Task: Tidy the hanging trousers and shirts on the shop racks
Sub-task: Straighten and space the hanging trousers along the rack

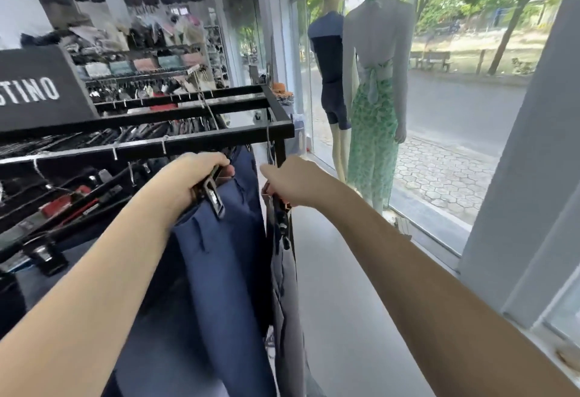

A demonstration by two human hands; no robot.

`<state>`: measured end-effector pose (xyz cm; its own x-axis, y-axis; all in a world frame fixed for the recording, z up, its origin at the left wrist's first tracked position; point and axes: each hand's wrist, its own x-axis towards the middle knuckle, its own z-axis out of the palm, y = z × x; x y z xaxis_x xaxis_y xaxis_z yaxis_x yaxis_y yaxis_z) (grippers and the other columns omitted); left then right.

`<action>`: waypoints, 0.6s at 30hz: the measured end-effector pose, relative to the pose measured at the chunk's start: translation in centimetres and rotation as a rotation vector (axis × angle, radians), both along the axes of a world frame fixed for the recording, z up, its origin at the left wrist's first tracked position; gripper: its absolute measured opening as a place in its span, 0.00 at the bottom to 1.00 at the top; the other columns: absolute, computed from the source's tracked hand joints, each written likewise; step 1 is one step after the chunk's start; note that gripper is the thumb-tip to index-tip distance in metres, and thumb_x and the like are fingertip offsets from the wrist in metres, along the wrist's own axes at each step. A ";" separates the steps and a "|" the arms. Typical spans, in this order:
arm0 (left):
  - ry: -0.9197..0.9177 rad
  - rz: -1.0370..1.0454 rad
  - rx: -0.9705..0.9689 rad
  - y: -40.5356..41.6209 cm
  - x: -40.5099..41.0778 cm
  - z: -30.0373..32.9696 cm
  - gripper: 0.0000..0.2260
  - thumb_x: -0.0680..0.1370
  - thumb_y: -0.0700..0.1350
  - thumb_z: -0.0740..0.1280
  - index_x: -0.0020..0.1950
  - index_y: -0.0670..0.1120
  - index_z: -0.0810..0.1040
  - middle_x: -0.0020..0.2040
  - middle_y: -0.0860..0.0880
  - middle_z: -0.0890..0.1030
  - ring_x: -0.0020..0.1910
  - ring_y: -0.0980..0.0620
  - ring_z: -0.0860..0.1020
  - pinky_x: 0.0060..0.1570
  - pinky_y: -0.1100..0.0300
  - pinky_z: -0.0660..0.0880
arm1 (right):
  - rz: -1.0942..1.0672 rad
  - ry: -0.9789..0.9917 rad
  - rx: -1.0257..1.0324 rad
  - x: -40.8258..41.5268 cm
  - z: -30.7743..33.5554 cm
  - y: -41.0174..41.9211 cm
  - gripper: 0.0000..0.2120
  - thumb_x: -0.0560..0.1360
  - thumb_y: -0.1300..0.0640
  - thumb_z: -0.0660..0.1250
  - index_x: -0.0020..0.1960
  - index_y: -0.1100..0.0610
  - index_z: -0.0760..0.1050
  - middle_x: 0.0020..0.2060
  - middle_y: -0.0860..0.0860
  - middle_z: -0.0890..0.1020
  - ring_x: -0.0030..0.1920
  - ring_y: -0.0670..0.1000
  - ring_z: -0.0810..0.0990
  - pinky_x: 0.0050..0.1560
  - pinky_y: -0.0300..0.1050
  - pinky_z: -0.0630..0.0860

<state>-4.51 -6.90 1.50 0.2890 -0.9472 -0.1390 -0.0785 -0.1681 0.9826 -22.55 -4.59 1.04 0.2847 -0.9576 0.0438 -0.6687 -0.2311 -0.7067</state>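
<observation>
A black metal rack (pixel 201 141) runs across the shop with trousers hanging from clip hangers. My left hand (pixel 191 181) grips the clip hanger of a pair of navy blue trousers (pixel 216 271) at the rack's right end. My right hand (pixel 290 181) grips the hanger of a grey-blue pair (pixel 287 296) hanging just to the right, at the rack's corner post. A gap shows between the two pairs. More dark trousers on black clip hangers (pixel 62 205) fill the rail to the left.
Two dressed mannequins (pixel 373 89) stand by the shop window on the right. A black sign (pixel 37 89) sits on the rack at the left. Shelves of folded clothes and caps (pixel 147 51) line the back wall. Grey floor (pixel 345 302) lies between rack and window.
</observation>
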 end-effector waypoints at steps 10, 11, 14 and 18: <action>-0.471 -0.067 0.107 3.0 0.3 -8.3 0.13 0.78 0.44 0.64 0.34 0.48 0.69 0.31 0.54 0.77 0.38 0.43 0.78 0.40 0.55 0.77 | 0.098 0.199 -0.119 5.7 -0.8 4.6 0.08 0.81 0.56 0.56 0.47 0.60 0.68 0.52 0.59 0.78 0.49 0.60 0.76 0.45 0.46 0.66; -0.559 -0.103 0.102 4.3 0.7 -8.9 0.15 0.77 0.44 0.65 0.32 0.46 0.67 0.25 0.55 0.73 0.32 0.45 0.73 0.34 0.56 0.70 | 0.083 0.214 -0.091 6.1 -1.4 4.9 0.06 0.81 0.58 0.56 0.51 0.60 0.68 0.56 0.60 0.77 0.54 0.60 0.76 0.46 0.46 0.67; -0.658 -0.214 0.047 8.4 3.2 -10.1 0.16 0.74 0.48 0.70 0.32 0.41 0.71 0.28 0.47 0.70 0.29 0.51 0.66 0.32 0.58 0.61 | 0.022 0.216 -0.067 6.7 -3.6 5.0 0.14 0.78 0.64 0.56 0.63 0.60 0.68 0.60 0.57 0.76 0.58 0.58 0.77 0.50 0.47 0.72; -0.764 -0.447 -0.003 13.6 8.9 -8.7 0.14 0.74 0.54 0.70 0.39 0.44 0.78 0.33 0.48 0.76 0.34 0.50 0.72 0.38 0.57 0.71 | 0.089 0.102 -0.181 6.6 -5.8 5.3 0.26 0.73 0.66 0.61 0.70 0.53 0.69 0.64 0.52 0.74 0.63 0.53 0.73 0.53 0.38 0.67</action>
<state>4.39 6.72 -7.17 -0.0956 -0.9938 -0.0571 -0.7714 0.0377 0.6352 -15.96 0.71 -4.71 0.3794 -0.9076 0.1796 -0.7056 -0.4094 -0.5784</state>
